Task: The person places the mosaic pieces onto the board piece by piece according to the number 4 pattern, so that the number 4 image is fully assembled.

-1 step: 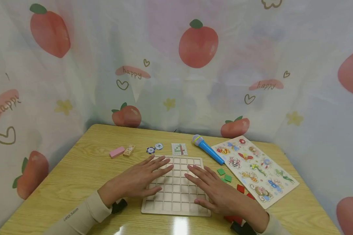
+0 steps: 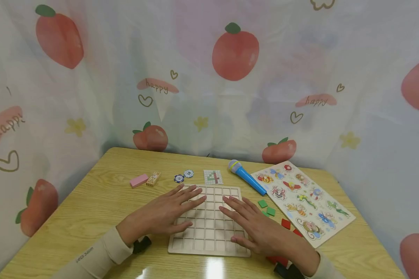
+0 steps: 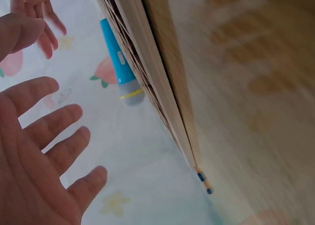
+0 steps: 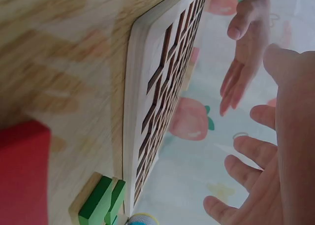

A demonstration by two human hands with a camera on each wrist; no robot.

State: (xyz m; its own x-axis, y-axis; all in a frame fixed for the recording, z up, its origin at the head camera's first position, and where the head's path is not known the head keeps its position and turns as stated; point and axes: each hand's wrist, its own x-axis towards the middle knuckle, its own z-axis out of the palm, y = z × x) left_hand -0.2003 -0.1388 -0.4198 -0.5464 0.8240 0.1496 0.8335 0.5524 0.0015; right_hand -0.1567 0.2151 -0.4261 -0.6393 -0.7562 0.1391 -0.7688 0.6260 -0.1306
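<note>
A pale wooden grid board (image 2: 209,234) with square recesses lies flat on the table. My left hand (image 2: 164,211) hovers over its left side, fingers spread and holding nothing. Over the right side is my right hand (image 2: 258,224), palm down, with its fingers likewise spread. Both wrist views show a gap between the hands and the board. Green square tiles (image 2: 271,211) and red tiles (image 2: 285,223) lie right of the board, near the right hand, which partly hides the red ones. Beyond the board's far edge is a small card (image 2: 213,177) with a coloured grid pattern.
A blue toy microphone (image 2: 251,181) lies behind the board to the right, against a puzzle board (image 2: 305,199) with animal pictures. Back left are a pink block (image 2: 139,181), a patterned wooden block (image 2: 153,178) and two poker chips (image 2: 179,178). A printed curtain (image 2: 209,100) hangs behind the table.
</note>
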